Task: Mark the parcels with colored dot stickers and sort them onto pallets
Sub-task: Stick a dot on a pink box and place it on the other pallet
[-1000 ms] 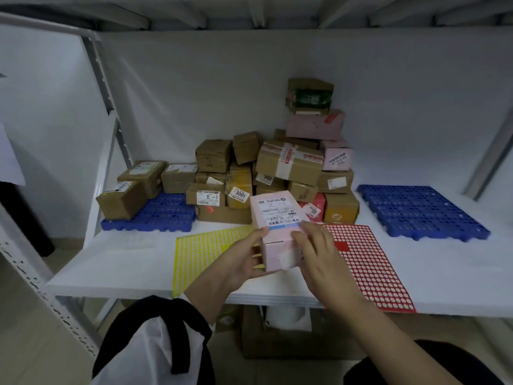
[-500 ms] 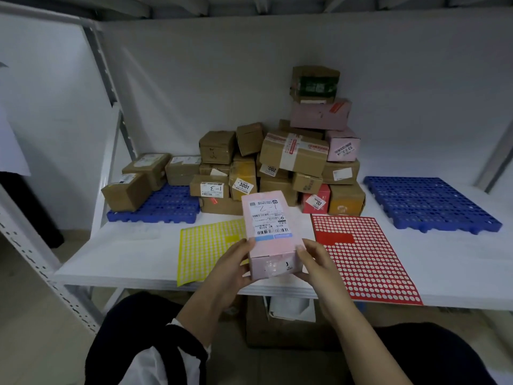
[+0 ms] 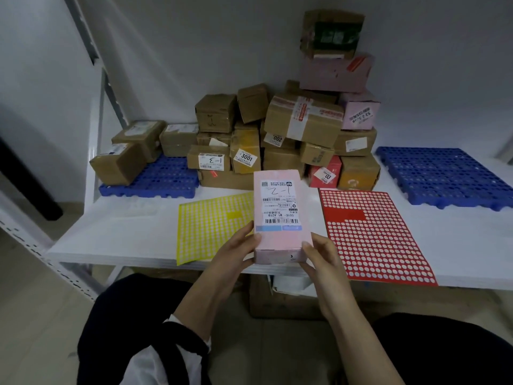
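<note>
Nearest us, the left hand and right hand each curl their fingers round one pink parcel, held over the white shelf's front edge (label up, marked 1-2). Beyond it we count two sheets, a yellow sticker sheet and a red sticker sheet. Farther back are two blue pallets, the left pallet bearing three brown parcels, with a pile of parcels between it and the right pallet.

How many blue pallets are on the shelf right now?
2. Left pallet lies at the left end of the shelf, under brown parcels; right pallet lies at the right end, partly cut off by the frame. The pile could hide more.
</note>
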